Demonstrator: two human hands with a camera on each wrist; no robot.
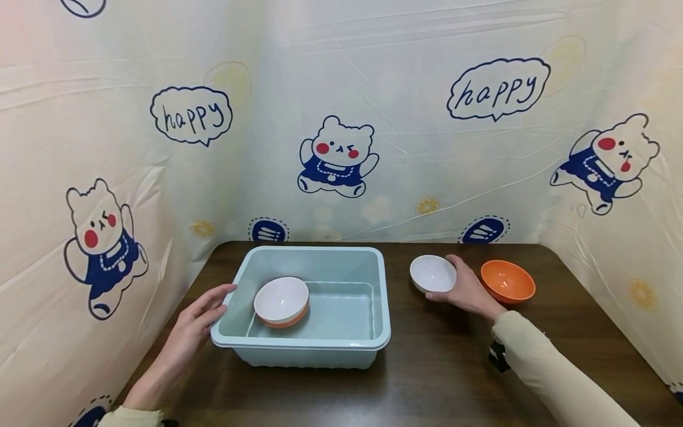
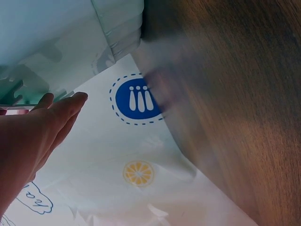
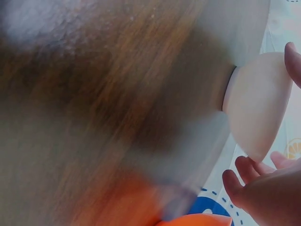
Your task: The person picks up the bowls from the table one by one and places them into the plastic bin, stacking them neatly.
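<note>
At the right, my right hand grips a small white bowl, with the thumb on one side and the fingers on the other. The right wrist view shows the white bowl side-on between thumb and fingers; whether its base touches the table I cannot tell. My left hand rests against the left rim of a pale blue-green plastic basin, its fingers fairly straight in the left wrist view. Inside the basin, toward the left, another white bowl sits nested in an orange bowl.
A separate orange bowl stands just right of my right hand. The dark wooden table carries everything. Pale printed cloth hangs behind the table and along both sides.
</note>
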